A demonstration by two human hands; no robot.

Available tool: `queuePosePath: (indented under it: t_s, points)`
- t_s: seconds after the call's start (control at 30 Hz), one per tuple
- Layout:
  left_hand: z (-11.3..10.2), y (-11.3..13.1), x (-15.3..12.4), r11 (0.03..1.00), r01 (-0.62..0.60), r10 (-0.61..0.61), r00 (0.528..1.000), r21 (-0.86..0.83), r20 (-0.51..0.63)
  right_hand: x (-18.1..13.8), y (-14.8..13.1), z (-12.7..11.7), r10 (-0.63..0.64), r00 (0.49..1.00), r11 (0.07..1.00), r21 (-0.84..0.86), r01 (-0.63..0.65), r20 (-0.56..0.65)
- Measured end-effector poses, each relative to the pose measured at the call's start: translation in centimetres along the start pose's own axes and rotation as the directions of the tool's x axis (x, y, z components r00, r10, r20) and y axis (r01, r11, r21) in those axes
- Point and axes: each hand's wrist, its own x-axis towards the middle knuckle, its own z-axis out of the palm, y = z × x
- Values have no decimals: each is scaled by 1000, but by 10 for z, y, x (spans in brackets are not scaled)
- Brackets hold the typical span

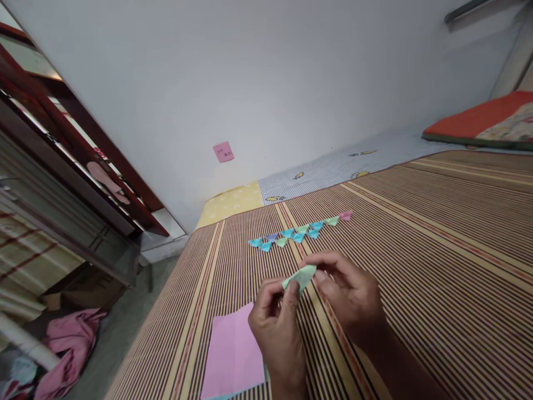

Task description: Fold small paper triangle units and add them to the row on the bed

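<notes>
A pale green folded paper (305,276) is held up over the striped mat, its shape like a small triangle. My left hand (278,325) pinches its left part, thumb on the near face. At the paper's right corner, the thumb and forefinger of my right hand (353,294) close on the edge. Beyond both hands lie two rows of small folded paper triangles (297,237) in blue, green, purple and pink. A stack of paper sheets with a pink one (234,353) on top lies left of my left wrist, partly covered by that hand.
The striped mat (437,266) covers the bed up to a patterned sheet (308,183) along the wall. A pink note (224,151) sticks to the wall. An orange folded quilt (474,119) lies far right. Pink cloth (70,347) hangs low at left, beyond the bed's edge.
</notes>
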Motion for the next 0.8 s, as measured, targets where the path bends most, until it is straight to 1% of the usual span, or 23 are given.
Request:
queuePosePath:
  t_s: [0.1,0.17,0.2,0.27,0.37,0.43,0.53,0.6,0.67,0.73,0.8]
  points:
    - [2,1,-2,996,-74,74,997,49,1,1,1,-1,168,985,974,144,-173,44]
    - [3,0,-2,996,-72,72,997,48,4,3,4,-1,236,966,942,222,-253,101]
    - [4,-2,-1,998,-43,42,999,36,7,4,5,0,252,960,927,254,-275,120]
    - [3,-6,0,998,61,-60,998,-23,33,5,9,0,266,955,902,316,-294,128]
    - [3,-13,2,960,224,-204,971,-166,127,5,11,0,278,955,889,350,-296,104]
    - [4,-16,4,921,293,-251,950,-255,185,6,10,0,278,955,898,328,-295,99]
    - [6,-19,5,877,343,-279,934,-337,224,6,8,0,270,958,915,284,-287,96]
    - [7,-20,6,868,351,-280,930,-351,238,7,8,-1,268,960,919,275,-281,87]
    - [7,-21,5,885,337,-273,934,-322,229,7,9,0,271,959,913,293,-282,78]
    - [6,-22,5,927,285,-245,952,-244,182,8,11,0,279,957,900,327,-289,77]
    - [5,-21,4,975,189,-176,978,-120,115,8,13,0,294,951,879,365,-307,91]
